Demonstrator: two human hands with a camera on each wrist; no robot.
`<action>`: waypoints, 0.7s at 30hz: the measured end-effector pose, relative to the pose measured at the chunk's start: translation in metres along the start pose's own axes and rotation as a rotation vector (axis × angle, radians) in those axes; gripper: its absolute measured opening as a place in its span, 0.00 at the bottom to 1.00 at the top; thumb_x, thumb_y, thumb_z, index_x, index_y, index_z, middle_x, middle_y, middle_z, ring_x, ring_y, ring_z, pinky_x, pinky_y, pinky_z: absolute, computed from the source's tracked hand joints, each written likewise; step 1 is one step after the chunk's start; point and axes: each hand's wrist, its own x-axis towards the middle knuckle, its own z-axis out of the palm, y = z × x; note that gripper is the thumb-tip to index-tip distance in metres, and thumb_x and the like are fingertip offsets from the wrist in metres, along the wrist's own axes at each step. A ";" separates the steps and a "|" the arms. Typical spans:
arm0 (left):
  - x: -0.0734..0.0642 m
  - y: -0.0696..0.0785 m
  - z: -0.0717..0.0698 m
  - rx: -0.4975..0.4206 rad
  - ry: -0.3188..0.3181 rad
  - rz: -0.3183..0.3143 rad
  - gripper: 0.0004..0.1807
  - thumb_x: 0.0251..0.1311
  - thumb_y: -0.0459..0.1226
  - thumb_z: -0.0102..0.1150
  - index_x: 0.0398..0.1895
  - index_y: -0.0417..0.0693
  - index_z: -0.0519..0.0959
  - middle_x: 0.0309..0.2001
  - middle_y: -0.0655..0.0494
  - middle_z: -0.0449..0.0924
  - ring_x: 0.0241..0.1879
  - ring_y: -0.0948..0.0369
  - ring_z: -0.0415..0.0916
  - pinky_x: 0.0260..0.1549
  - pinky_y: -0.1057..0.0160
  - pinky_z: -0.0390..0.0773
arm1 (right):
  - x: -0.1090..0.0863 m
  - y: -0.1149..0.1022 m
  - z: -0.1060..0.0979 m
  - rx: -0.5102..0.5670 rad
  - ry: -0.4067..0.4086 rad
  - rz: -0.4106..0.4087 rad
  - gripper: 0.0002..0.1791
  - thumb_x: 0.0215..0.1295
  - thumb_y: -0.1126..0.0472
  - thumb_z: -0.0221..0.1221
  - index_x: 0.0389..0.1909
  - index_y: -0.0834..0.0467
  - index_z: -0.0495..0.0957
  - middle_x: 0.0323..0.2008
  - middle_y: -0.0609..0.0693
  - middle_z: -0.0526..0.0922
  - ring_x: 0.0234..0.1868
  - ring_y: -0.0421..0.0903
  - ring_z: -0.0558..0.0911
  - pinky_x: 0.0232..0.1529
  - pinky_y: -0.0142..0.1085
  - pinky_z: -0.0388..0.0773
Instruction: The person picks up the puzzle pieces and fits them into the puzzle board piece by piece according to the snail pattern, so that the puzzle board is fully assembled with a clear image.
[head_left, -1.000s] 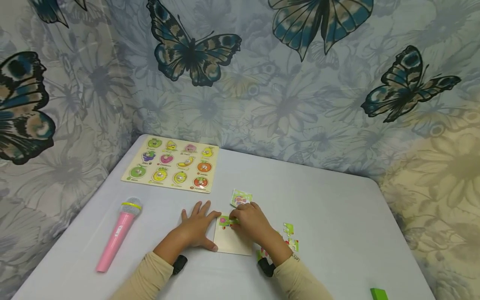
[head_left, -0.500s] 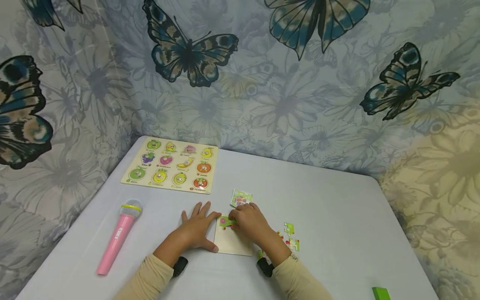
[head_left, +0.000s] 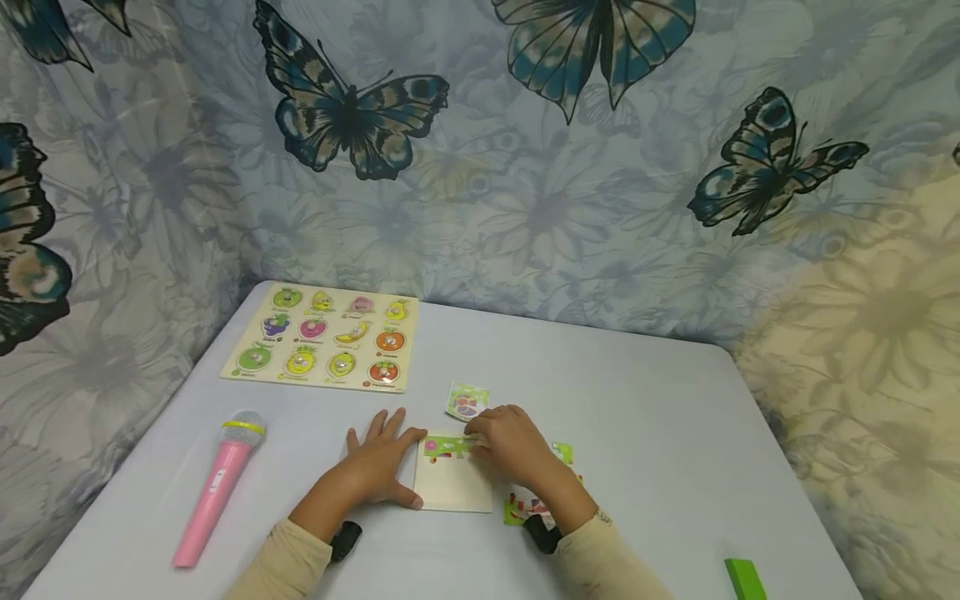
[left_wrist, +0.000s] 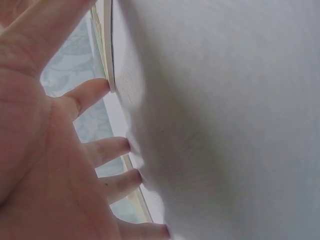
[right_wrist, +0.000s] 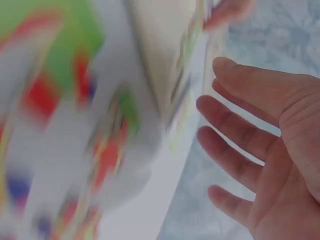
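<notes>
A small pale puzzle board (head_left: 453, 490) lies on the table, with a row of green jigsaw pieces (head_left: 442, 447) along its far edge. My left hand (head_left: 366, 472) has its fingers spread on the tabletop; the thumb and index finger touch the board's left edge (left_wrist: 109, 50). Over the board's far right corner is my right hand (head_left: 517, 447). The right wrist view shows its fingers (right_wrist: 235, 117) loosely bent, with nothing visible between them and the thumb. Loose jigsaw pieces (head_left: 522, 507) lie right of the board, partly hidden by the right wrist.
Beyond the board lies a small picture card (head_left: 467, 401). A fruit peg puzzle (head_left: 322, 337) occupies the table's far left corner. The pink toy microphone (head_left: 213, 500) lies to the left, and a green block (head_left: 745, 579) near the front right. Patterned walls rise behind the table.
My right hand has drawn back slightly to the right, showing more of the piece row on the board. The left hand keeps its place on the board's edge. The head view has shifted.
</notes>
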 end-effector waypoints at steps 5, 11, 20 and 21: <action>-0.001 0.001 -0.001 -0.018 0.007 0.003 0.54 0.29 0.52 0.82 0.67 0.55 0.69 0.75 0.38 0.49 0.74 0.36 0.40 0.58 0.20 0.42 | -0.024 0.028 -0.007 0.015 0.021 0.136 0.11 0.56 0.60 0.69 0.40 0.54 0.85 0.45 0.48 0.86 0.52 0.50 0.80 0.63 0.50 0.68; -0.002 0.002 -0.004 -0.017 -0.005 0.002 0.53 0.30 0.52 0.82 0.67 0.55 0.68 0.75 0.38 0.48 0.74 0.36 0.39 0.58 0.21 0.41 | -0.053 0.058 -0.009 -0.013 0.019 0.236 0.09 0.53 0.67 0.69 0.36 0.54 0.85 0.44 0.50 0.85 0.52 0.53 0.80 0.62 0.54 0.67; -0.004 0.002 -0.005 -0.021 -0.006 0.009 0.53 0.30 0.52 0.82 0.67 0.53 0.68 0.75 0.36 0.48 0.73 0.35 0.39 0.58 0.20 0.41 | -0.074 0.077 -0.009 -0.026 0.003 0.267 0.11 0.50 0.69 0.68 0.34 0.53 0.84 0.42 0.49 0.84 0.50 0.53 0.80 0.60 0.56 0.68; -0.004 0.001 -0.005 -0.020 -0.006 0.009 0.53 0.30 0.52 0.81 0.67 0.53 0.68 0.75 0.37 0.48 0.74 0.35 0.39 0.58 0.20 0.41 | -0.075 0.078 -0.008 -0.027 -0.001 0.270 0.11 0.50 0.69 0.68 0.34 0.52 0.83 0.42 0.48 0.84 0.50 0.53 0.80 0.60 0.56 0.68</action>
